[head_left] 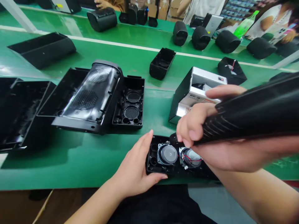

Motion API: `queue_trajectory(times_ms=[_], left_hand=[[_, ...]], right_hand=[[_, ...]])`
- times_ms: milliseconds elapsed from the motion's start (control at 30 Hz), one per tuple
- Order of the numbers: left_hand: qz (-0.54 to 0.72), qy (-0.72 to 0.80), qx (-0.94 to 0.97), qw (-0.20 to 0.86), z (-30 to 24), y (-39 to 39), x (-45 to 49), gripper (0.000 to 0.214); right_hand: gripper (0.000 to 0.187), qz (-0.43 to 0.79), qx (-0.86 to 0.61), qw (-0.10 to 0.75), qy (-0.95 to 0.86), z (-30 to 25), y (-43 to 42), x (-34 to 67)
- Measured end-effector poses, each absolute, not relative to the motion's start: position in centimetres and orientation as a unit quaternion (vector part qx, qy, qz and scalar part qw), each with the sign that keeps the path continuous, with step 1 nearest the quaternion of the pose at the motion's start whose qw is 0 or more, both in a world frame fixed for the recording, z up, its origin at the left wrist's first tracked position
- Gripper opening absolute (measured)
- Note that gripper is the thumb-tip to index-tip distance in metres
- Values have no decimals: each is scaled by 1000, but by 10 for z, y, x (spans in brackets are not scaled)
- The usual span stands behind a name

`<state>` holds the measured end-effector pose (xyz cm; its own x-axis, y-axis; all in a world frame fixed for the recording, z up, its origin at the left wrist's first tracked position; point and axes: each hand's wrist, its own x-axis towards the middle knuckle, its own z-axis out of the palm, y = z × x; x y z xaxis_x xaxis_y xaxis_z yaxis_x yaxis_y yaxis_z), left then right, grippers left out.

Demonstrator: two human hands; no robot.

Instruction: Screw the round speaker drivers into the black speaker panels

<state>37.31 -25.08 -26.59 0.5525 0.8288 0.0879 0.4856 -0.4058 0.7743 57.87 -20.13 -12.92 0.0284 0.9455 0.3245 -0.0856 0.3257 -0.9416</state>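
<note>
Speaker housing (163,161), a black plastic shell with two round drivers seated in it, lies at the near edge of the green table (93,161), directly in front of us and between our two hands. We reach our left hand (135,169) in from the lower left, forearm angled up toward the centre, palm turned inward; the fingers curl loosely around the left end of the housing, with the thumb pressed along its near edge and the fingertips resting on its top rim, so the hand braces the shell rather than closing fully. Our right hand (210,140) comes in from the right, forearm low across the frame, and it is wrapped tightly around a large black power tool (252,115) whose body stretches away to the upper right. The fingers close over the ribbed front section of the tool, the index finger laid along the top. The tool's tip sits just above the housing near the gap between the left driver (167,154) and the right driver (190,157), where red wires show; we cannot tell whether the tip touches. Farther back on the table lie a tall grille cover (91,93) resting on open black shells, a silver-faced box (198,90) just behind our right hand, and several more housings.
</note>
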Motion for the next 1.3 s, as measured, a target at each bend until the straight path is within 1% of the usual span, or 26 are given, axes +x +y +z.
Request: queue_trajectory(times_ms=[100,300,567,700,800,967,1133,1233,1300], left_hand=[[247,402,804,362,-266,-252,373,128],[252,396,801,371,-268,-250,375,128],[274,384,801,370,-272,-249,375,129],[297,381,794,369,-273,-249,375,127],[310,379,787,375,-274,-248,375,127],[303,389,785,375,-275,-248,374,123],[299,402,792,348,-280,-247,371,116],[292,407,803,323,-283,-245,370,114],[288,411,809,305,-284,-245,369,114]], right_hand=[[57,481,-364,622,-499,-134,-195,563],[65,478,-354,618,-514,-146,-198,567],[66,482,-358,619,-507,-149,-197,555],[67,505,-313,611,-523,-163,-196,556],[68,513,-252,610,-549,-179,-193,559],[63,545,-207,608,-539,-198,-192,563],[64,535,-193,608,-554,-207,-191,561],[58,530,-196,609,-556,-201,-189,562],[57,530,-198,612,-553,-187,-190,569]])
